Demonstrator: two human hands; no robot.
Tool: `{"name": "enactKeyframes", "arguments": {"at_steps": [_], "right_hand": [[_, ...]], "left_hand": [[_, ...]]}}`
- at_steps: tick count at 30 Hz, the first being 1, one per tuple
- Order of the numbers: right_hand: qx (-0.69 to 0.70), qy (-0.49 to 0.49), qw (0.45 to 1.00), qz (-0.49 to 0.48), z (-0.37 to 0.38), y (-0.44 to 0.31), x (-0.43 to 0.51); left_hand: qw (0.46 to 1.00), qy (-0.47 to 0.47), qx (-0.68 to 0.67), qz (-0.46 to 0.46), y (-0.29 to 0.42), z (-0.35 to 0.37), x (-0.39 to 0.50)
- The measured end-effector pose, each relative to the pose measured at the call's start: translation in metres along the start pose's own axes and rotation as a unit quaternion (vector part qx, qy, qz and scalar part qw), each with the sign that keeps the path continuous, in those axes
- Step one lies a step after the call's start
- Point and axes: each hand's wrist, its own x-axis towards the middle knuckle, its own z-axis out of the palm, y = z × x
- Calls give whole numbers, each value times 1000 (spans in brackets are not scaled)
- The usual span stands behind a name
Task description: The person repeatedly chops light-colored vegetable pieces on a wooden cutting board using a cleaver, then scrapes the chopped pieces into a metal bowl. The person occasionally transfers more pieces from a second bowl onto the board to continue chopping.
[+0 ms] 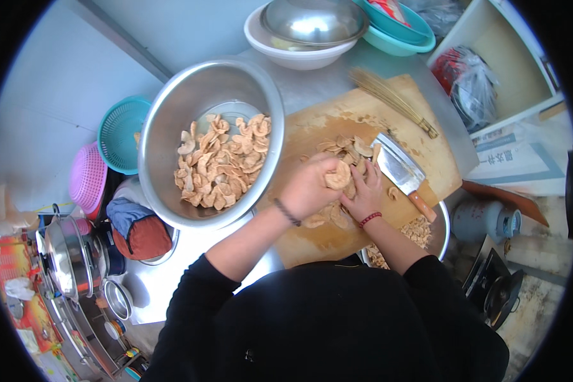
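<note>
On a wooden cutting board point(315, 129), my left hand point(313, 186) grips a round, tan, dried food slice point(337, 175). My right hand point(366, 193) rests beside it with fingers spread over a loose pile of similar slices point(346, 145); what lies under its fingers is partly hidden. Just right of the pile, a cleaver point(398, 162) with a wooden handle lies flat, its handle over the board's near right edge. A large metal basin point(148, 143) at the left holds many curled slices. Below the board, a metal bowl point(445, 234) holds small chopped pieces, partly hidden by my right forearm.
A bundled straw brush point(394, 100) lies at the board's far right. Behind stand a white basin point(296, 57) under a metal bowl point(315, 21) and teal basins point(401, 43). A teal basket point(124, 136) and a pink basket point(88, 176) are at the left; a gas cylinder point(482, 219) is at the right.
</note>
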Motion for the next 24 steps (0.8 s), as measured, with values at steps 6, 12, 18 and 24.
{"name": "enactKeyframes", "arguments": {"at_steps": [6, 12, 18, 24], "right_hand": [[8, -9, 1000, 7, -2, -2, 2], [25, -15, 1000, 5, -3, 1, 1], [32, -18, 999, 2, -4, 1, 1], [19, -23, 1000, 3, -4, -3, 1]], "left_hand": [[984, -21, 163, -64, -66, 61, 17], [956, 28, 290, 35, -24, 31, -11], [983, 104, 149, 28, -16, -77, -19], [899, 3, 390, -200, -137, -119, 39]]}}
